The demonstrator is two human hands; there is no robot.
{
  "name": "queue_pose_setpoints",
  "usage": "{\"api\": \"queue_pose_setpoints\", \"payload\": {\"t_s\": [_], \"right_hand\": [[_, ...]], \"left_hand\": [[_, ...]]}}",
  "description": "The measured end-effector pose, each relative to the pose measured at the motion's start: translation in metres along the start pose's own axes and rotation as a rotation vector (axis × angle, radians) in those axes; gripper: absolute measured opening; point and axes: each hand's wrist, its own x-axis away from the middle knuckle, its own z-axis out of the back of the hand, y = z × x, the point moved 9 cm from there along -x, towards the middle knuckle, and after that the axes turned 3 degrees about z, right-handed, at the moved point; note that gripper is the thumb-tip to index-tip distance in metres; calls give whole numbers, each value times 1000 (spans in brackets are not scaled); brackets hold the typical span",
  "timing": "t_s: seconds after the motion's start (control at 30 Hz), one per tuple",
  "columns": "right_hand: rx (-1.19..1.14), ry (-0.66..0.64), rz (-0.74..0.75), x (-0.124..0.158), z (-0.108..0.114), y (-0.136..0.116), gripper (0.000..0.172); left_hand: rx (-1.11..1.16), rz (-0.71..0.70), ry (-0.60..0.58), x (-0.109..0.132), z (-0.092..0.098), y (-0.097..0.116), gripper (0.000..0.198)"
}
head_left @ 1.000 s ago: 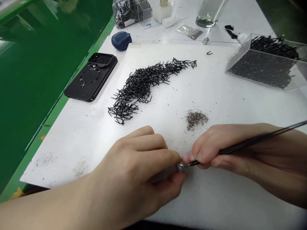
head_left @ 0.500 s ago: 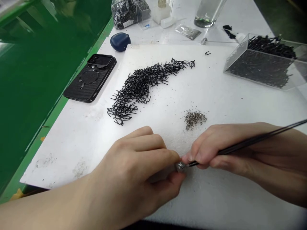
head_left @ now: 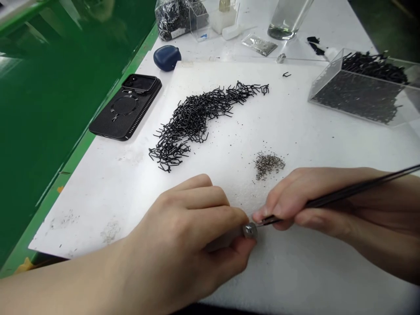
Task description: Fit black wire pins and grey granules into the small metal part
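Observation:
Between thumb and index finger, my left hand pinches a small silvery metal part with a slot or recess in its face. My right hand grips black tweezers, their tips at the right edge of the metal part. Whether the tips hold anything is too small to tell. Just beyond the hands lies a little heap of tiny brownish metallic bits on the white work surface. Farther off stretches a long pile of thin black bent pieces.
A clear box of black pieces stands at right. At left lie a black phone and a dark blue case. Along the back are a glass of clear liquid, a small plastic bag and a black-filled bag.
The tweezers have drawn slightly back to the right, and more of the metal part's face shows. My left hand keeps its pinch. The whole view has shifted a little.

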Motion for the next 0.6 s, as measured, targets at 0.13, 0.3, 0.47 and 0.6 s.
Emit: {"api": "queue_pose_setpoints", "payload": {"t_s": [0.13,0.3,0.47,0.6], "right_hand": [[221,130,46,-3,11,-7,20],[248,79,87,-9,3,-12,11],[240,49,112,-8,0,-14,12],[215,50,102,-7,1,-12,11]], "left_hand": [[-7,26,11,3,4,0,14],[-61,41,59,-1,9,4,11],[-97,56,49,-1,8,2,7],[-97,63,61,3,9,1,10]]}}
